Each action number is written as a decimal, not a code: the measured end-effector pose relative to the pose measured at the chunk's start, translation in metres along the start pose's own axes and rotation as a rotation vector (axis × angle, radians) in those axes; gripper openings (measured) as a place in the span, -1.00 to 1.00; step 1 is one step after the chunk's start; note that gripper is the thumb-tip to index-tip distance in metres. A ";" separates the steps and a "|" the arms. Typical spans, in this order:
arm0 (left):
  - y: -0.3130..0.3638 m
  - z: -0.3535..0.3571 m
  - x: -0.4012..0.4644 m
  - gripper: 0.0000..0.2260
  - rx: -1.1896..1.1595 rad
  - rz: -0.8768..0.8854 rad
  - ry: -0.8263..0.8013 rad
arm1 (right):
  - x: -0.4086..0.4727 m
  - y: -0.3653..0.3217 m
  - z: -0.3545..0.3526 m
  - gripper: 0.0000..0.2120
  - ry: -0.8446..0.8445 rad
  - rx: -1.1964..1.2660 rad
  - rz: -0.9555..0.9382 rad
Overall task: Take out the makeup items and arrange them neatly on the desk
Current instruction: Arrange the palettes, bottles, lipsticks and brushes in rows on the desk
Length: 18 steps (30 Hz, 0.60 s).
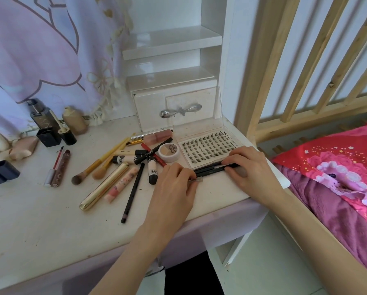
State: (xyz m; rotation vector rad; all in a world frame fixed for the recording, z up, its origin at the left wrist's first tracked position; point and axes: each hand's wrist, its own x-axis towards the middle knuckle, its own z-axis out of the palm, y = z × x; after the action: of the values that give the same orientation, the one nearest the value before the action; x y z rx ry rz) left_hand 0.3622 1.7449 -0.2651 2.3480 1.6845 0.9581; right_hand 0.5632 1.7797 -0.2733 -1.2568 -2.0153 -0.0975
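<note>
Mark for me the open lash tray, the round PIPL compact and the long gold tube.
lash tray point(208, 149), head view, on the rows of lashes in its base.
PIPL compact point(169, 152), head view, on the middle of its lid.
gold tube point(104, 186), head view, midway along its barrel.

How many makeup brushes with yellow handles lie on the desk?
3: two long brushes lie crossed, bristles toward the desk's front, left of the pile; a small one lies beside the pink tube. Others may hide underneath.

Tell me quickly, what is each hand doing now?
Left hand: pinches the tweezers on the desk.
Right hand: fingers curled on the dark pencils.
</note>
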 end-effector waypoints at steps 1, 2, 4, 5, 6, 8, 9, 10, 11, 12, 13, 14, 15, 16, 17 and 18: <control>0.000 0.000 0.001 -0.93 0.004 0.001 0.003 | 0.000 0.000 0.000 -0.84 0.005 -0.006 0.007; 0.001 0.001 0.002 -0.93 0.010 0.003 0.006 | -0.001 0.000 0.000 -0.84 0.008 -0.012 0.014; 0.001 0.001 0.002 -0.92 0.020 0.008 0.010 | -0.002 0.001 0.000 -0.83 0.009 -0.023 0.026; 0.001 0.001 0.002 -0.92 0.021 0.011 0.012 | -0.002 0.001 0.000 -0.82 0.009 -0.025 0.031; 0.000 0.001 0.002 -0.92 0.021 0.013 0.012 | -0.003 0.001 0.000 -0.82 0.008 -0.024 0.036; 0.000 0.001 0.001 -0.92 0.025 0.015 0.007 | -0.003 0.001 0.000 -0.82 0.000 -0.025 0.045; 0.000 0.001 0.001 -0.91 0.026 0.017 0.006 | -0.003 0.000 -0.001 -0.81 -0.002 -0.027 0.049; 0.000 0.001 0.001 -0.91 0.027 0.019 0.005 | -0.003 0.000 -0.001 -0.81 -0.003 -0.030 0.052; 0.000 0.001 0.001 -0.90 0.028 0.019 0.002 | -0.003 -0.001 -0.002 -0.81 -0.004 -0.032 0.053; 0.000 0.001 0.001 -0.90 0.030 0.019 -0.001 | -0.003 -0.001 -0.003 -0.81 -0.005 -0.035 0.052; -0.001 0.001 0.001 -0.89 0.034 0.018 -0.006 | -0.003 -0.002 -0.003 -0.80 -0.005 -0.037 0.049; -0.001 0.001 0.001 -0.89 0.038 0.017 -0.011 | -0.003 -0.003 -0.004 -0.80 -0.006 -0.037 0.044; -0.001 0.001 0.001 -0.88 0.042 0.016 -0.015 | -0.003 -0.004 -0.004 -0.80 -0.009 -0.036 0.041; -0.001 0.000 0.000 -0.87 0.044 0.014 -0.018 | -0.003 -0.005 -0.005 -0.80 -0.013 -0.037 0.037; -0.001 0.000 0.000 -0.86 0.046 0.014 -0.018 | -0.003 -0.005 -0.006 -0.79 -0.017 -0.039 0.034; -0.001 0.000 0.000 -0.85 0.050 0.017 -0.018 | -0.002 -0.006 -0.006 -0.79 -0.023 -0.041 0.032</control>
State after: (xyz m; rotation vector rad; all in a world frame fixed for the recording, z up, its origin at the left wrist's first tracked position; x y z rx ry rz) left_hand 0.3616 1.7453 -0.2654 2.3978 1.7044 0.9055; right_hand 0.5624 1.7722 -0.2687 -1.3211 -2.0209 -0.1099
